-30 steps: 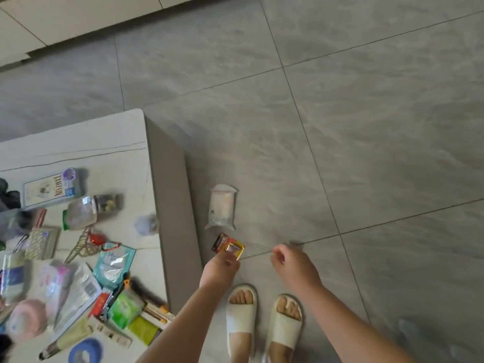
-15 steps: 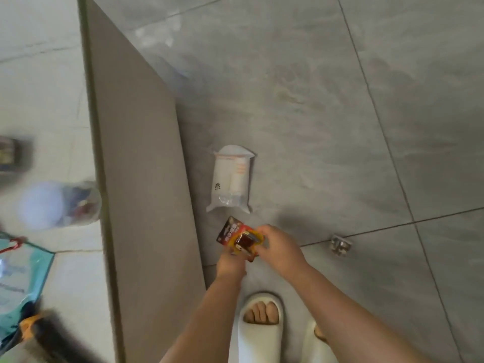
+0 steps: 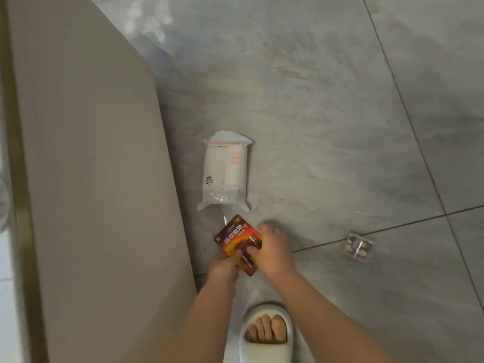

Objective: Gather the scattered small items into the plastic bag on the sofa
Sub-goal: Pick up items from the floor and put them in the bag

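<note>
Both hands, left hand and right hand, hold the red battery pack low above the floor. The white packet lies at 12 o'clock of it, and a small clear box lies at 3 o'clock, apart.

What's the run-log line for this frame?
phase: pickup | left hand + right hand: both gripping battery pack | floor: white packet, clear box | bag: not in view

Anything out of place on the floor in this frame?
Yes. A white packet and a small clear box lie loose on the floor tiles, off the table. Both hands, left and right, hold the battery card.
</note>
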